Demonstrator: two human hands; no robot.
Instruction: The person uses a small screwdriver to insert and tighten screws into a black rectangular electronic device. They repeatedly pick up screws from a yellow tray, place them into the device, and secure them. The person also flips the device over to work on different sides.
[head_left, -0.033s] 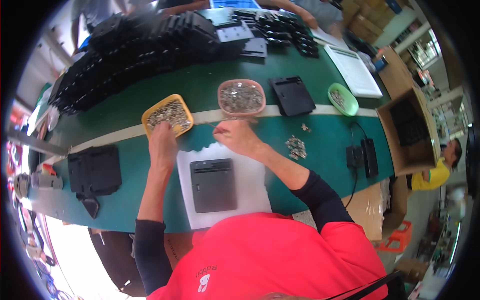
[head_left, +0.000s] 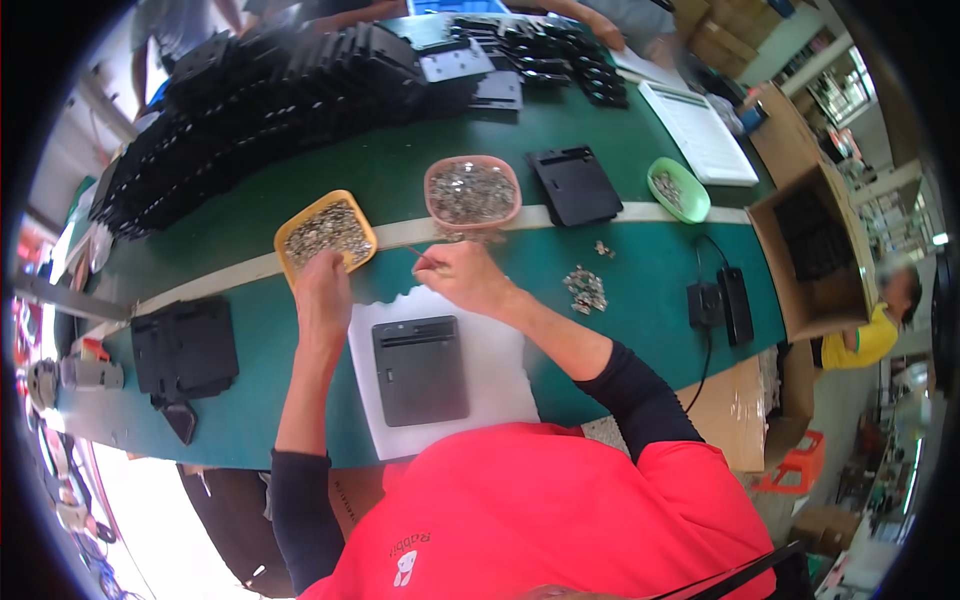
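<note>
My left hand (head_left: 324,295) is at the near edge of a yellow tray (head_left: 287,262) of small metal parts, its fingers pinched together. Whatever they may hold is hidden. To its right, my right hand (head_left: 468,276) is closed on a thin rod-like tool (head_left: 420,254) that points left. Its exact kind is too small to tell. Below both hands a flat black panel (head_left: 421,375) with a slot near its far edge lies on a white foam sheet (head_left: 500,370). Beyond the right hand stands a pink bowl (head_left: 432,212) full of small metal pieces.
A green bowl (head_left: 696,206), a second black panel (head_left: 575,186) and loose metal parts (head_left: 585,290) lie to the right, near a black power adapter (head_left: 706,306). Stacked black panels (head_left: 270,120) fill the far left. More panels (head_left: 185,345) lie left; an open carton (head_left: 815,260) stands right.
The whole view has shifted slightly, so the table things sit a little further left. Both hands keep nearly the same places and grips.
</note>
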